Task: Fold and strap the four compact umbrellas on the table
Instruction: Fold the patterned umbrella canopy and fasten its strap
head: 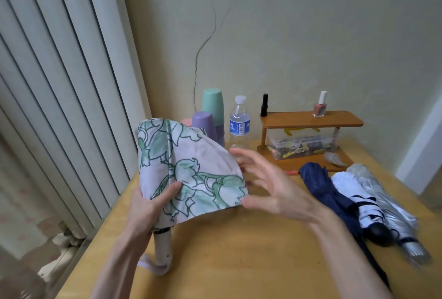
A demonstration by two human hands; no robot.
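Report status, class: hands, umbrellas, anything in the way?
Left hand grips floral umbrella, canopy loose. Right hand open beside it. Navy umbrella, white umbrella, silver umbrella lie right. Nothing blocking.

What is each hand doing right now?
Left hand: grips the floral umbrella.
Right hand: open, fingers spread, gripping nothing.

— What stands at the back of the worktop (239, 251)?
— An upturned teal cup (212, 105) on a stack, a purple cup (203, 121) just beside it, then a water bottle (239, 119).
— And to the right?
— A wooden shelf (311, 119): black bottle (264, 105) at its left end, pink nail polish (320, 105) further right, a clear box (301, 143) underneath. A crack (203, 47) runs up the wall.
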